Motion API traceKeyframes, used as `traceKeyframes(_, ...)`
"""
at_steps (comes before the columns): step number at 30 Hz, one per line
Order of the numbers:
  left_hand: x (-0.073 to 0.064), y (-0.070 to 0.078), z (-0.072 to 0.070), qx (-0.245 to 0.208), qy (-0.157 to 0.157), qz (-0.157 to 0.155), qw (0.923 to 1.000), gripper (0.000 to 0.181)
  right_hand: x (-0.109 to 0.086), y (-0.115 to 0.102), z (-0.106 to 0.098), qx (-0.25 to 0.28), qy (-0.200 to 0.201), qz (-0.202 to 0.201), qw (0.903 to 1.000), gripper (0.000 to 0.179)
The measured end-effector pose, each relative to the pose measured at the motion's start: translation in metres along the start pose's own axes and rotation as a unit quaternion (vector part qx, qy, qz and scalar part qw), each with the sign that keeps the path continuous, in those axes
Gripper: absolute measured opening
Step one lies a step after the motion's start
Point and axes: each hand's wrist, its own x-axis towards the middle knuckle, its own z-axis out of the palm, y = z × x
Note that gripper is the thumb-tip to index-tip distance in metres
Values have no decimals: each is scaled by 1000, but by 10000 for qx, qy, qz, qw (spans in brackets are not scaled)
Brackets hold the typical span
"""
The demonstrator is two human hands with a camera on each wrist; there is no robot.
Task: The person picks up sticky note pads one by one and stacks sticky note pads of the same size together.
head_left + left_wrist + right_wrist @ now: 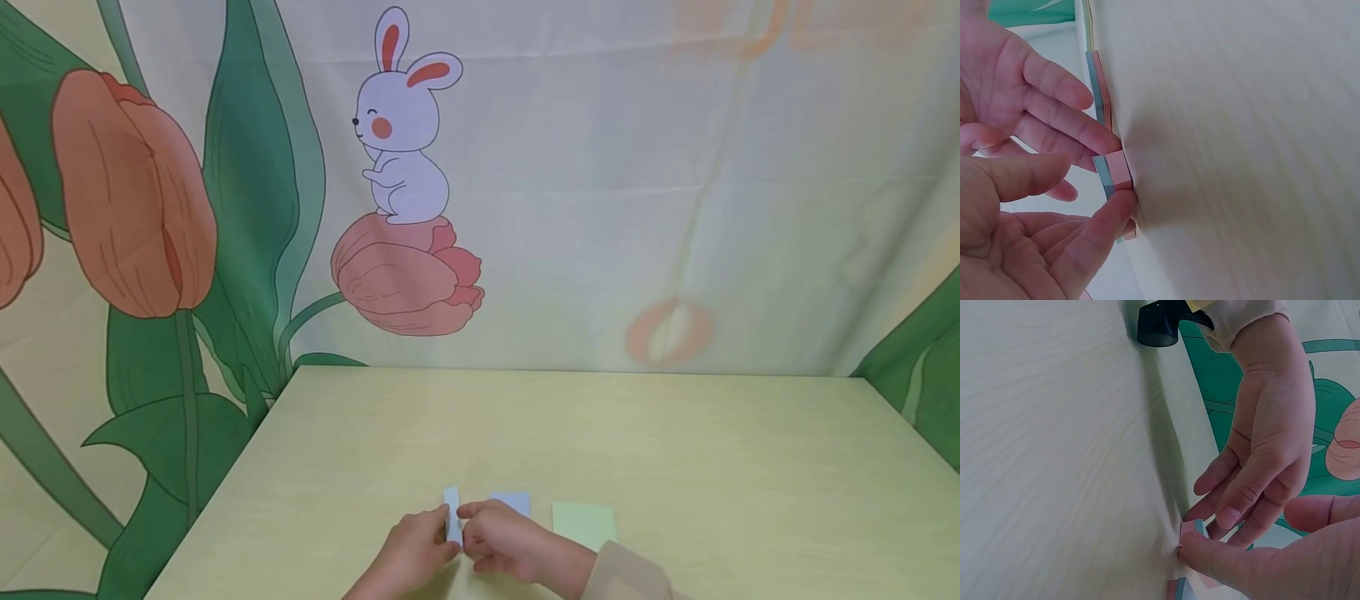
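Note:
A narrow light-blue block (pixel 452 497) stands on the table between both hands, its side showing a pink layer under a blue one in the wrist views. My left hand (pixel 412 546) holds it from the left, finger and thumb at its edge. From the opposite side, fingertips of my right hand (pixel 506 533) touch it. The right fingers (pixel 1069 119) reach straight towards the block (pixel 1119 170) in the left wrist view. In the right wrist view, the left hand (pixel 1266 450) is just beyond the block (pixel 1190 525).
A lavender square piece (pixel 512 502) lies just behind the right hand. Farther right is a larger pale-green square (pixel 581 523). The pale wooden table (pixel 675 450) meets a printed curtain (pixel 562 208) at the back. A dark device (pixel 1159 325) sits at the left wrist.

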Motion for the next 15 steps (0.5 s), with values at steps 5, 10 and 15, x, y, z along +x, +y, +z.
traceKeyframes(5,0,0,-1,62,-14,11,10000,20,1,0,0,-18,22,26,10000,69)
traceKeyframes(10,0,0,-3,-115,-116,-20,9999,34,1,-2,0,-118,248,26,9996,69)
traceKeyframes(15,-1,1,-5,-500,-355,-317,9976,70,6,-1,-2,64,504,-169,9986,69)
